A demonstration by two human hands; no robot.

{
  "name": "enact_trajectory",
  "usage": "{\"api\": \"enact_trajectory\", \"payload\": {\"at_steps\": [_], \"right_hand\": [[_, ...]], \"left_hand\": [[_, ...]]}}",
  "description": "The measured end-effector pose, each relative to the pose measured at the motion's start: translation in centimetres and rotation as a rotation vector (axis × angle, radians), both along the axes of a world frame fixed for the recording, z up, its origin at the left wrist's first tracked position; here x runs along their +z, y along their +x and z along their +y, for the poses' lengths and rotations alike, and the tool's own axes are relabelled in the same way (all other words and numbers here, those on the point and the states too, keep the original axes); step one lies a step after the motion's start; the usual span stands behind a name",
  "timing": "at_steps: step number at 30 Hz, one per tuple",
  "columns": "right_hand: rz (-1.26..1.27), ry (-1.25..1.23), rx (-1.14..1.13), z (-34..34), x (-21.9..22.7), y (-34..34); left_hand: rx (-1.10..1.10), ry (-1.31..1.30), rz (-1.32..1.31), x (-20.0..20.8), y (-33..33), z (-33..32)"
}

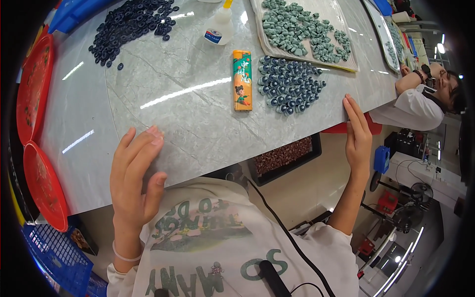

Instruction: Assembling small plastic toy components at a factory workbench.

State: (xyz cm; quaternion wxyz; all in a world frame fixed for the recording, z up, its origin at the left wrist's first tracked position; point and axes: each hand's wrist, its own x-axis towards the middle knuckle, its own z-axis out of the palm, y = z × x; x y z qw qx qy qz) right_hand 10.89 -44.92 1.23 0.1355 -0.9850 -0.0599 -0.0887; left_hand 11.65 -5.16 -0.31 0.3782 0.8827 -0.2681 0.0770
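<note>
My left hand [134,175] rests flat on the near edge of the grey marble table [173,104], fingers together, holding nothing. At the table's right near edge lies my right hand [358,133], fingers straight, empty too. Between them, further in, an orange lighter [242,80] lies lengthwise. Right of it sits a cluster of small dark blue ring-shaped pieces with pale tops [289,84]. Behind that a grey tray [307,55] carries several green stone-like pieces [304,27]. A white glue bottle with a yellow tip [220,25] stands near the far edge.
A heap of dark blue rings [131,24] lies at the far left. Two red round trays [34,84] lean at the left edge, above a blue basket [57,255]. A black tray of brown pieces [284,156] sits below the table. Another person in white [415,106] sits at the right.
</note>
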Motion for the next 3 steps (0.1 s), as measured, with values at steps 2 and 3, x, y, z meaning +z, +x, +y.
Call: {"api": "enact_trajectory", "payload": {"at_steps": [2, 3], "right_hand": [[-0.006, -0.015, 0.004, -0.39, -0.5, -0.69], [-0.03, -0.024, 0.004, -0.94, -1.2, -0.93]], "left_hand": [[-0.026, 0.006, 0.006, 0.01, -0.01, 0.11], [-0.022, -0.012, 0.008, -0.08, -0.04, 0.1]]}}
